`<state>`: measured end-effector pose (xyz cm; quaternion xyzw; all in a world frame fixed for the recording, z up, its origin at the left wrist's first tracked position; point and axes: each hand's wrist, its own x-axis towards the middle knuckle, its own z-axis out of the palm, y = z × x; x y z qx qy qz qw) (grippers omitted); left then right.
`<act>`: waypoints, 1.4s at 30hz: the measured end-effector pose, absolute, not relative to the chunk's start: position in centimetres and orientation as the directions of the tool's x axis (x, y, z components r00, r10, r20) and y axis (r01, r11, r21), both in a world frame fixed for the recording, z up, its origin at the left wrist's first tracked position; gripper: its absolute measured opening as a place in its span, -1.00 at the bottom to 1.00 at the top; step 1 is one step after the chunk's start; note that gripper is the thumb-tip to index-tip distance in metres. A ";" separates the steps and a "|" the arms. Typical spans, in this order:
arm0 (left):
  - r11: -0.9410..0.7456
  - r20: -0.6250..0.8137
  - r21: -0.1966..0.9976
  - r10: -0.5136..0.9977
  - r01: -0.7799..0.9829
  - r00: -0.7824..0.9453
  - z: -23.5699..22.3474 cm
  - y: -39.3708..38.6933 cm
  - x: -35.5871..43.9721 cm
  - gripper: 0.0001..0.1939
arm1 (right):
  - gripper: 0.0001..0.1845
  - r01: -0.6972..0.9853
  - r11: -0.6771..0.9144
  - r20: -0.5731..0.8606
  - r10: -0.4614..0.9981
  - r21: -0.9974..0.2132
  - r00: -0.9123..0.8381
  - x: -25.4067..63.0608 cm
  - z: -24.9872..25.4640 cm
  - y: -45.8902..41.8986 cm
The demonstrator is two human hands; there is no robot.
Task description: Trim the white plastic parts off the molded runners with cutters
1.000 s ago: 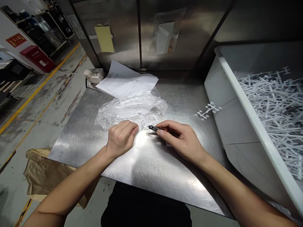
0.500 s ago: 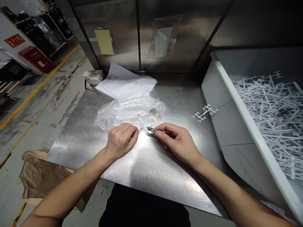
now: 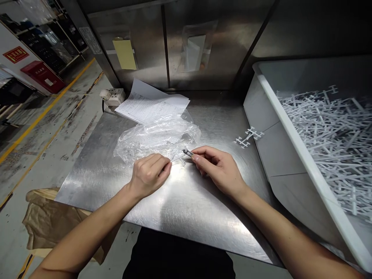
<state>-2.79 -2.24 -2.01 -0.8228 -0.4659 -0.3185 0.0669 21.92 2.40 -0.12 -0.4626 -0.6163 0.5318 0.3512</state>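
My left hand is closed, its thumb and fingers pinching the end of a thin white plastic sprue piece. The branched end of that piece reaches right, in front of a clear plastic bag. Between thumb and fingers of my right hand is a small metal nail clipper. Its dark tip points left and lies just beside the sprue piece; whether they touch I cannot tell. Another branched white sprue lies on the metal table, beyond my right hand.
At the right stands a large grey bin heaped with white sprues. Printed sheets lie behind the bag, beside a power socket. A metal panel closes off the back. Brown paper is below the table's left edge.
The nail clipper has shifted slightly up, away from my left fingers. The branched end of the sprue piece shows more clearly. The whole view has swung a little.
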 end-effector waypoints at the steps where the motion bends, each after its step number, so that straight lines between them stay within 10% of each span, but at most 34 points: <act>1: -0.560 0.582 0.192 0.726 0.806 0.366 -2.0 -2.3 -2.8 -0.86 | -0.69 0.211 0.009 -0.060 0.946 -0.978 -0.319 21.9 -0.2 2.4; 42: -0.682 0.513 0.266 0.698 0.681 0.499 -2.0 -2.6 -2.5 -0.87 | -0.73 0.196 0.032 -0.035 0.945 -0.980 -0.326 21.8 -1.3 2.0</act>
